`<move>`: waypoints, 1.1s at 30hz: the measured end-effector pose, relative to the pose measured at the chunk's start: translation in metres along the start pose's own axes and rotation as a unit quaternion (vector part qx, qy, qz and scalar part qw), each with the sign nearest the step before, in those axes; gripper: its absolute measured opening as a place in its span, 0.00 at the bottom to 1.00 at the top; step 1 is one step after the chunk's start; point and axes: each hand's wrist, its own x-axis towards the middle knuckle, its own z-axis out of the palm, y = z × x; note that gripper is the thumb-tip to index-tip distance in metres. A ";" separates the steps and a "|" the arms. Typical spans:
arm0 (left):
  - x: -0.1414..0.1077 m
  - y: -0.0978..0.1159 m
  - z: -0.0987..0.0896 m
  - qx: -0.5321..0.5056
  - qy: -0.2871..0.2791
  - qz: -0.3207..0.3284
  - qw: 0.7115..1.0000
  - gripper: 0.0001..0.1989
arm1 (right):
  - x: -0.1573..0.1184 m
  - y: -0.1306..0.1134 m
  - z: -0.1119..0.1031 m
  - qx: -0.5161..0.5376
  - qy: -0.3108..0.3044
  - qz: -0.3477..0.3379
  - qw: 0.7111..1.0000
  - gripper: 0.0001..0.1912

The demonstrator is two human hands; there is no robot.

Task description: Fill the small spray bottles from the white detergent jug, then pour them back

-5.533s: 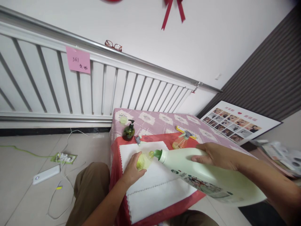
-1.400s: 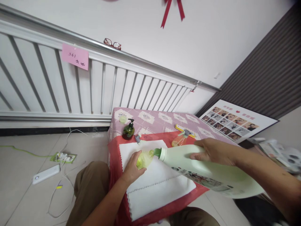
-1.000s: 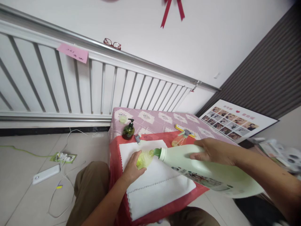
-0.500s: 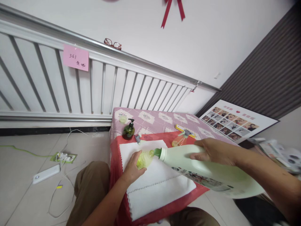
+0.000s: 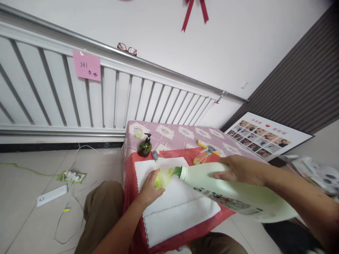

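From my end: left hand (image 5: 151,190) wrapped round the small bottle (image 5: 162,179), which leans toward the jug (image 5: 219,185) above the white sheet (image 5: 180,218), nearer the left edge of the worktop (image 5: 172,141) than the right. Right hand (image 5: 239,169) clasped on the jug, thumb on top, other fingers mostly hidden. Green spout (image 5: 177,171) right at the bottle's narrow mouth; touching or not, I can't tell.

Risks, my read: spout slips off that mouth or I tilt too fast, liquid lands on the sheet; jug's heavy rear sags and drags the aim; squeezing the bottle could push liquid out.

Edges: pump bottle (image 5: 144,146) and loose spray head (image 5: 155,156) sit toward the left edge, spray bottle (image 5: 202,157) just behind the jug. Jug's rear reaches past the near right corner. I'd work toward the near edge.
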 end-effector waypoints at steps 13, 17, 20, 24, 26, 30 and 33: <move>0.000 -0.003 0.000 0.000 -0.010 -0.006 1.000 0.41 | 0.000 -0.001 -0.001 -0.004 0.004 -0.004 1.000 0.24; 0.000 -0.003 0.000 -0.002 -0.007 -0.005 1.000 0.41 | -0.001 -0.002 -0.001 -0.002 0.006 -0.013 1.000 0.24; 0.000 -0.003 0.000 -0.005 -0.005 -0.002 1.000 0.40 | -0.001 -0.002 -0.002 -0.003 0.002 -0.009 1.000 0.24; 0.000 -0.002 0.000 -0.006 -0.003 0.003 1.000 0.40 | -0.003 -0.003 -0.003 0.002 0.000 -0.006 1.000 0.23; 0.000 -0.003 0.000 -0.006 -0.003 0.005 1.000 0.40 | -0.003 -0.004 -0.003 -0.001 0.001 -0.003 1.000 0.23; 0.000 -0.004 0.001 -0.003 -0.004 0.006 1.000 0.40 | -0.003 -0.005 -0.003 -0.001 -0.001 -0.004 1.000 0.24; 0.000 -0.004 0.001 -0.002 -0.003 0.004 1.000 0.41 | -0.002 -0.005 -0.003 0.004 0.003 -0.006 1.000 0.25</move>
